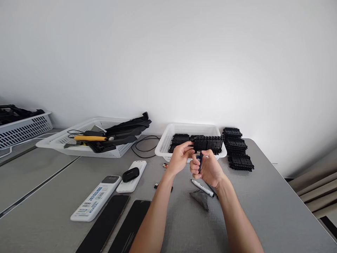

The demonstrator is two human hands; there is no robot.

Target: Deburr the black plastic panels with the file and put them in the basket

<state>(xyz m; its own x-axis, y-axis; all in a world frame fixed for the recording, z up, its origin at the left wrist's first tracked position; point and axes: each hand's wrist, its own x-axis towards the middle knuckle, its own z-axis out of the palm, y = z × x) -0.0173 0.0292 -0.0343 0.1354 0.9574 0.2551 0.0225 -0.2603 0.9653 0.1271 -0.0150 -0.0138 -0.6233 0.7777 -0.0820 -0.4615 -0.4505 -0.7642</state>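
Left hand (180,158) pinches a black part (209,143) before a white basket (161,146); right hand (210,169) grips a blue lighter (199,162) just below. A flame could warp the plastic or burn the left hand.

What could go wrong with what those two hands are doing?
The right hand holds a blue lighter close under the black part; if lit, it might scorch that part or burn the left hand nearby. The left hand grips the part near one end, so it could tip or slip, perhaps into the white basket.
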